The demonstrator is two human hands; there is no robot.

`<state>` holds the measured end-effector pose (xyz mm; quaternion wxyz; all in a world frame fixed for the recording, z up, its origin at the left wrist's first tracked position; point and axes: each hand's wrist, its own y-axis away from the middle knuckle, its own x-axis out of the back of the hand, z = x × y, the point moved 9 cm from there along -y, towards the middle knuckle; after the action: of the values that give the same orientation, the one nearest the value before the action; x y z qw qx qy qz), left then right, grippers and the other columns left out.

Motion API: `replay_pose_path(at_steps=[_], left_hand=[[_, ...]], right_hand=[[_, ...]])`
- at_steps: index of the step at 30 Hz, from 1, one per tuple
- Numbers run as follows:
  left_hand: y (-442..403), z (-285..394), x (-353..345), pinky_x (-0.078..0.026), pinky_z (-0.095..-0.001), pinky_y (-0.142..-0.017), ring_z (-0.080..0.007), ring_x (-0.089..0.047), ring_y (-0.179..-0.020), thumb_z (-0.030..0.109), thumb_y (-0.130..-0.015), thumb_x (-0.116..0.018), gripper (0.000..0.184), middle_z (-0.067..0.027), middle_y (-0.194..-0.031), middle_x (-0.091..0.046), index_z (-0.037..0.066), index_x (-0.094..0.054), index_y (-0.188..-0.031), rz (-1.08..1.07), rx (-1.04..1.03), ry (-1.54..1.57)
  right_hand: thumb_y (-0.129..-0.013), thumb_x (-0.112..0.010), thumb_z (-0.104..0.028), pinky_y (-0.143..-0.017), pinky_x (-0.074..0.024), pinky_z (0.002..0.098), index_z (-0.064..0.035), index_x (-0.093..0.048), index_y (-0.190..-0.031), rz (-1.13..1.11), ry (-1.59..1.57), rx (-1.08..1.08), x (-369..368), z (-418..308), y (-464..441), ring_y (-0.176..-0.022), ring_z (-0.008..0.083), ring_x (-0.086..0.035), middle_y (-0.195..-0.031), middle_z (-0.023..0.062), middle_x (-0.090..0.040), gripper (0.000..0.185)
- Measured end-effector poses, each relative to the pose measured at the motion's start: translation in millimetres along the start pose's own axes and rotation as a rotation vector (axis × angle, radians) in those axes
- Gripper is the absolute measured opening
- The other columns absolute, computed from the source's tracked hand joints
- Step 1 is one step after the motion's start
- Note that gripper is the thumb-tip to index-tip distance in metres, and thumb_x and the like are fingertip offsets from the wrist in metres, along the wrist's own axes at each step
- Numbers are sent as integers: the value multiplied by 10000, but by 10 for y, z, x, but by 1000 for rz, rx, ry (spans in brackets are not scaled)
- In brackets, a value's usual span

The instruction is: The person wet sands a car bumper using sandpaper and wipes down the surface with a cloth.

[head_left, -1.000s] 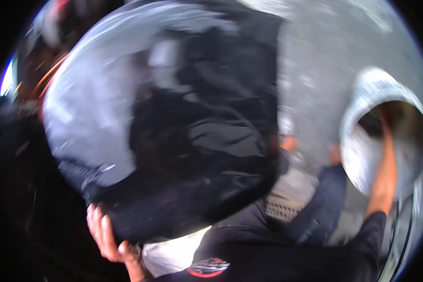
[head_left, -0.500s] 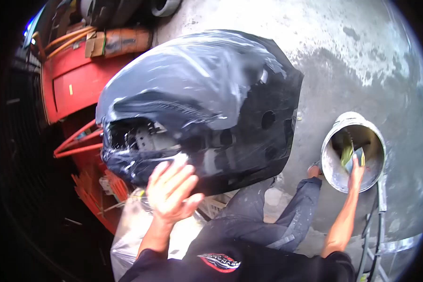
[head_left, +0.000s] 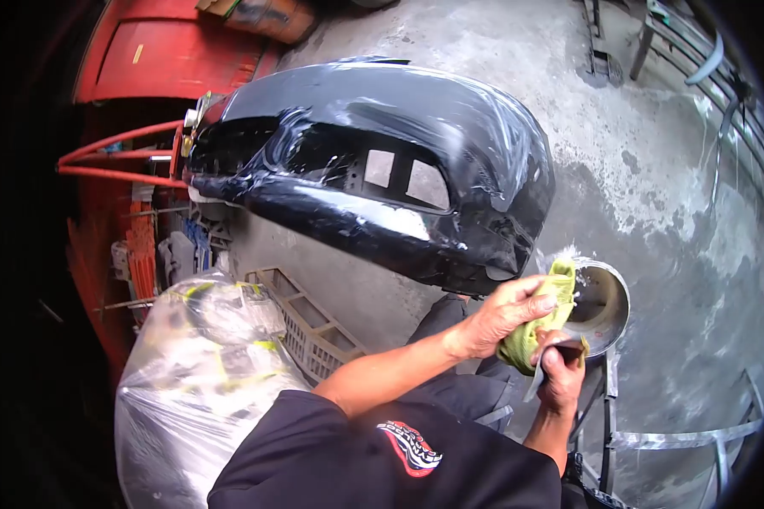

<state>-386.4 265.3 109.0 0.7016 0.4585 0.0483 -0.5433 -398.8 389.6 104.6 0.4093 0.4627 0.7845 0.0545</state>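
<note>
A wet yellow-green cloth (head_left: pixel 560 293) is bunched up in front of my body, over the near side of the bucket (head_left: pixel 626 301). My left hand (head_left: pixel 505 318) is closed round the cloth from the left, thumb on top. Just below it, my right hand (head_left: pixel 560 382) is closed on a thin folded sheet (head_left: pixel 575 346), grey and brown, that looks like sandpaper. The right fingers also touch the lower end of the cloth. White splashes show near the cloth's tip. Beyond my hands stands a black car bumper (head_left: pixel 348 216) with wet, whitish streaks and openings.
A red frame (head_left: pixel 119 178) meets the bumper's left end. A plastic-wrapped object (head_left: pixel 195 399) stands at my left beside a beige slotted crate (head_left: pixel 306 318). Metal stand bars (head_left: pixel 679 439) are at lower right. A metal rack (head_left: pixel 705 76) stands at the far right on concrete floor (head_left: pixel 620 161).
My right hand has come up out of the bucket with the cloth and sheet. My left hand has moved right, from beside the bumper, and taken hold of the cloth. The view has shifted.
</note>
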Motion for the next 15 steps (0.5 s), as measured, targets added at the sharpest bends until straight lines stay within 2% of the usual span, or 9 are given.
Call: replay_pose_path(at_steps=[2,4,6,7,10,11,12,13,15], left_hand=[[304,468,42,-577,-249,-808,-87,-673,-852,131,-989,-716,340,-56,-1076,-715,-12,-629,-1285,213,-142,-187],[715,973,165,-566,-252,-816,-87,-660,-864,71,-980,-696,222,-45,-1052,-720,3,-686,-1191,356,-350,-250],[1349,1722,251,-560,-265,-844,-96,-663,-910,8,-960,-672,172,-43,-1066,-725,12,-710,-1127,544,-593,-670],[1707,2010,349,-554,-284,-877,-108,-668,-952,-29,-934,-662,193,-42,-1075,-728,14,-721,-1113,684,-657,-770],[2645,2813,723,-526,-315,-962,-155,-664,-1027,34,-967,-675,164,-65,-1103,-729,9,-737,-1117,1038,-929,-1203],[2855,3027,973,-518,-327,-987,-178,-669,-1064,55,-987,-665,187,-81,-1145,-731,1,-731,-1153,1154,-936,-1253],[3010,3217,1239,-511,-339,-1012,-202,-674,-1102,76,-1007,-655,212,-97,-1187,-732,-8,-724,-1189,1267,-939,-1301],[3021,3397,1420,-515,-362,-1019,-247,-672,-1149,103,-1014,-656,250,-123,-1236,-723,1,-711,-1236,1235,-968,-1492],[2803,3519,2000,-437,-441,-1132,-358,-589,-1334,227,-1049,-622,383,-169,-1393,-658,14,-651,-1365,1117,-931,-1686]], right_hand=[[-972,-732,-409,-1071,-425,415,-36,-674,-934,-132,-47,-20,-354,-60,-27,-802,200,-617,-752,64,-651,379],[-1028,-662,-408,-939,-520,400,64,-671,-1135,-348,-126,2,-631,-102,-16,-987,279,-693,-1107,195,-718,484],[-1059,-603,-421,-980,-510,405,75,-661,-1176,-425,-87,39,-866,-193,-26,-1066,287,-686,-1176,214,-708,513],[-1093,-529,-425,-1024,-497,398,87,-647,-1221,-421,-7,38,-844,-190,-55,-1134,277,-666,-1209,212,-697,541],[-1093,-571,-377,-983,-537,416,-14,-496,-1447,-60,137,-40,-95,265,-125,-1138,260,-660,-1258,127,-653,512],[-1094,-591,-332,-947,-533,344,-53,-404,-1536,6,262,-105,194,411,-155,-1079,171,-643,-1236,55,-623,555],[-1090,-600,-357,-827,-502,290,-31,-547,-1379,115,475,-13,333,376,-179,-933,116,-581,-1078,11,-612,439],[-1077,-612,-396,-722,-436,307,-27,-559,-1146,129,634,-37,380,311,-178,-827,105,-501,-922,-12,-545,378],[-1054,-625,-475,-572,-292,358,-38,-496,-810,189,823,-12,363,218,-135,-680,100,-337,-692,-48,-375,517]])
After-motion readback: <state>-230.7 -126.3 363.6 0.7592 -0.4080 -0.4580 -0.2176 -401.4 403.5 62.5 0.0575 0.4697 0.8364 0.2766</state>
